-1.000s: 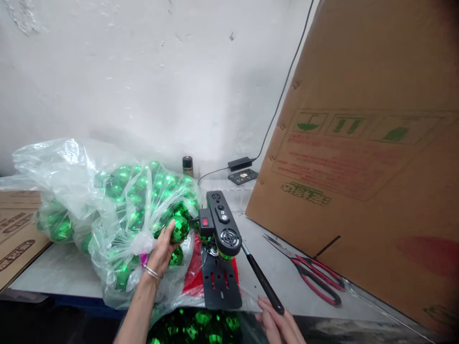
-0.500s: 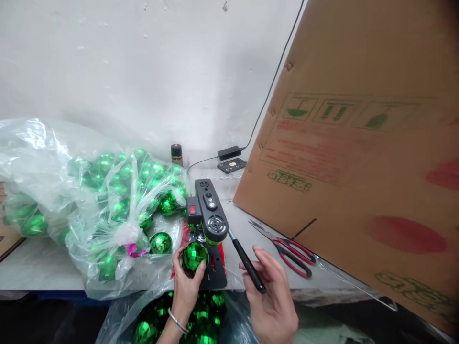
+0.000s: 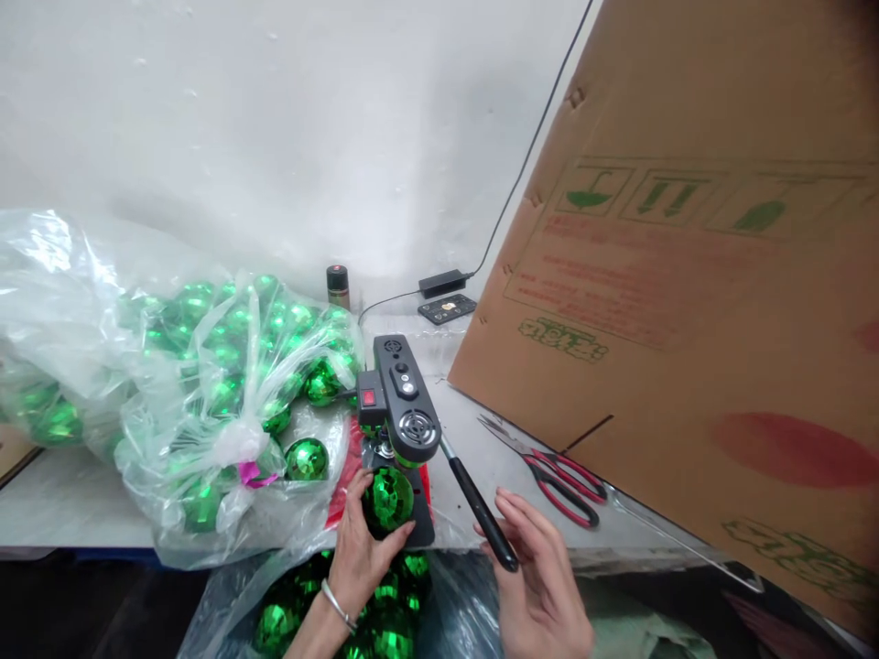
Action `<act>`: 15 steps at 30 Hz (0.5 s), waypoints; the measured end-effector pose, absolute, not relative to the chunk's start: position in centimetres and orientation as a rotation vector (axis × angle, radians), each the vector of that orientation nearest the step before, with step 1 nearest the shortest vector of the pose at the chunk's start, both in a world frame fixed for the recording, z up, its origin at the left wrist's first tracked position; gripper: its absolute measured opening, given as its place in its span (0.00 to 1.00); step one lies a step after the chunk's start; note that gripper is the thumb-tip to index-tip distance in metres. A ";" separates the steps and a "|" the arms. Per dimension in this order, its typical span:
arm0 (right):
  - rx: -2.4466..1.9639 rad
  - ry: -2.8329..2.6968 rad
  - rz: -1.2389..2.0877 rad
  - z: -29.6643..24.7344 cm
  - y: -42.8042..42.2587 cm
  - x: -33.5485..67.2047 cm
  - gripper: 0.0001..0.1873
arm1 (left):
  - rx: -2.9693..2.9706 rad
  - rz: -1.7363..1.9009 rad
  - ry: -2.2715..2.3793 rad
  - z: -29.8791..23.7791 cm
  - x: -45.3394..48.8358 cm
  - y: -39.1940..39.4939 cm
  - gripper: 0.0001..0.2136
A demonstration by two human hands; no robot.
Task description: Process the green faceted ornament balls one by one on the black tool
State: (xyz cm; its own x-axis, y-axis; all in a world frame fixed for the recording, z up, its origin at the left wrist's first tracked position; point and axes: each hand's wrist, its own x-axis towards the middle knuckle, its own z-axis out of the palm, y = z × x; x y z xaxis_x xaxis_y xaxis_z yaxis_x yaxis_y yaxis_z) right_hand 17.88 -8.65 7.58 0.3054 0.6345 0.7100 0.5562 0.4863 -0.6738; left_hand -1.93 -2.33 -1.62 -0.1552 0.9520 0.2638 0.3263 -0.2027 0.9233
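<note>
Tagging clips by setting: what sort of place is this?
Probably a workshop or packing area: a worktop holds bagged shiny green balls and a black device with a red switch, with a large printed carton alongside.

Slim silver bangle (image 3: 336, 606) around the left wrist (image 3: 349, 590)

On the large brown cardboard box (image 3: 687, 384) towards 3 o'clock, framed green signs sit around 2 o'clock: an upside-down umbrella (image 3: 589, 199) and two arrows (image 3: 659, 197) pointing to 6 o'clock. The third framed green sign (image 3: 760, 215) is too blurred to tell. Lines of red print (image 3: 604, 279) below them cannot be read, nor can the green stylised lettering (image 3: 563, 339) at 3 o'clock.
</note>
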 end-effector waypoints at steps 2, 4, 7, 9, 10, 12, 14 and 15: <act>-1.169 -1.346 0.091 7.3 -8.9 18.1 0.17 | 1.468 1.400 1.467 -1.6 -2.2 -2.5 0.34; -1.188 -1.347 0.113 7.0 -9.2 18.2 0.16 | 1.366 1.392 1.476 -1.3 -2.5 -2.4 0.37; -1.195 -1.353 0.095 6.6 -9.4 18.1 0.17 | 1.226 1.345 1.449 -0.6 -3.0 -2.0 0.39; -1.188 -1.364 0.068 6.5 -9.4 17.8 0.17 | 1.172 1.333 1.413 -0.1 -3.3 -1.7 0.39; -1.192 -1.369 0.062 6.5 -9.4 17.7 0.17 | 1.150 1.335 1.403 0.0 -3.4 -1.6 0.39; -1.209 -1.367 0.048 6.5 -9.5 17.3 0.15 | 1.107 1.339 1.411 0.2 -3.7 -1.3 0.39; -1.232 -1.365 0.041 6.6 -9.6 17.0 0.14 | 1.082 1.339 1.426 0.3 -3.9 -1.2 0.39; -1.245 -1.362 0.041 6.6 -9.6 16.8 0.14 | 1.081 1.338 1.429 0.3 -4.0 -1.1 0.40</act>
